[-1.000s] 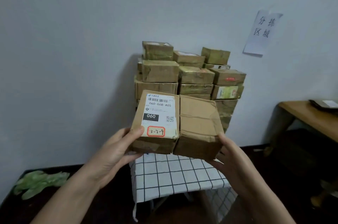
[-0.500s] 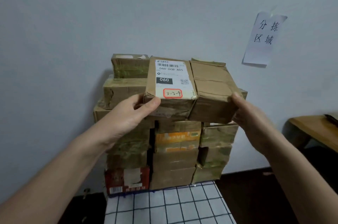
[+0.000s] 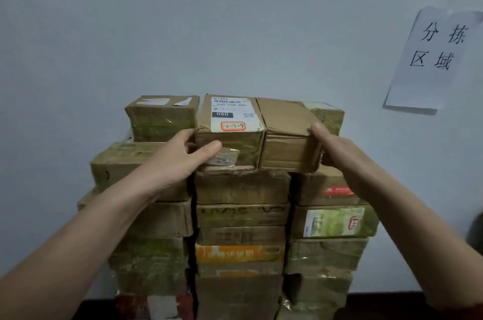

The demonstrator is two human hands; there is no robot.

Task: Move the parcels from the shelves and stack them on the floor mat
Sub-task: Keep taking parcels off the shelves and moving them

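Observation:
Two brown cardboard parcels sit side by side on top of the middle column of a tall parcel stack (image 3: 241,215) against the wall. The left one, the labelled parcel (image 3: 230,126), bears a white shipping label with "060" and a red-framed "3-2-9". The right one is a plain taped parcel (image 3: 287,134). My left hand (image 3: 183,157) grips the labelled parcel's left end, thumb across its front. My right hand (image 3: 332,147) holds the plain parcel's right end. The floor mat is out of view.
Another parcel (image 3: 162,117) tops the left column, one with a green label (image 3: 334,221) lies in the right column. A paper sign (image 3: 433,58) with handwritten characters hangs on the pale wall at right. Dark floor shows at the bottom right.
Both hands carried the two parcels from above the checked mat up and forward onto the top of the stack. The view moved closer, and the mat dropped out of sight.

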